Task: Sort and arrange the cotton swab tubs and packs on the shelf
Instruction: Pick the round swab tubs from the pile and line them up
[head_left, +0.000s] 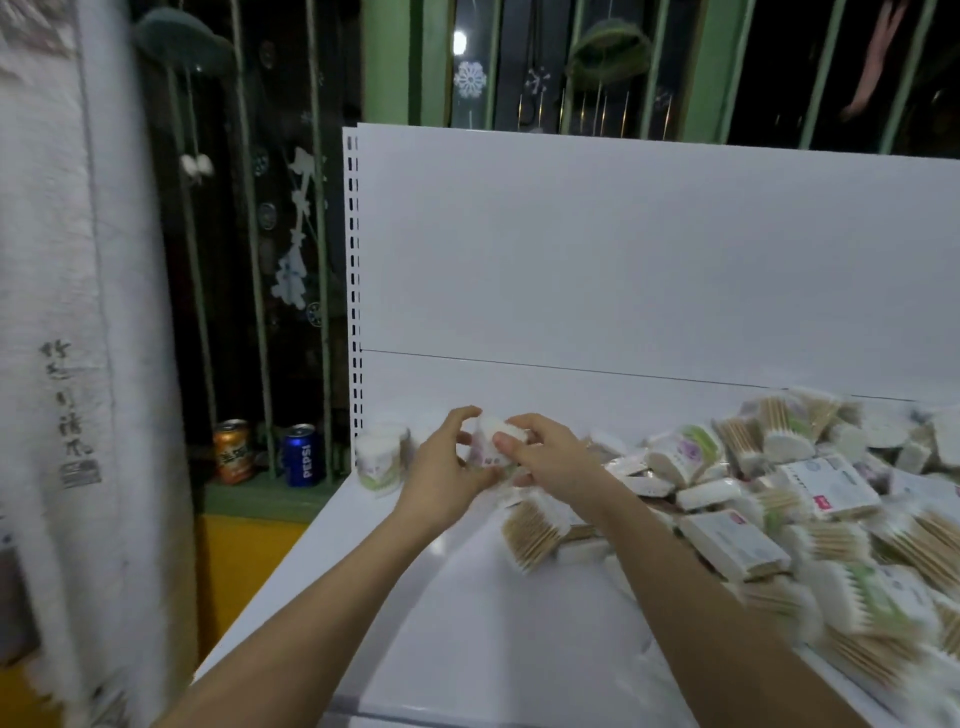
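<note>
White sheet metal makes up the shelf, and everything else I place against it. Across its right half sprawls the unsorted heap of cotton swab tubs and flat packs, wooden sticks lying every which way. At the shelf's back left corner, against the upright panel, stands a small row of tubs already set upright. Both my arms reach in from the shelf's front edge toward its back.

Between my hands, just right of that row, I hold one round tub. My left hand curls around its left side, thumb and fingers wrapped; my right hand pinches its right side and top. Motion blur softens the label, so I think the tub's long axis tilts slightly off vertical, but I cannot be sure.

The gap beside the row lies to the left of the tub, nearer my left hand, so I judge the placement runs leftward and down onto the shelf.
</note>
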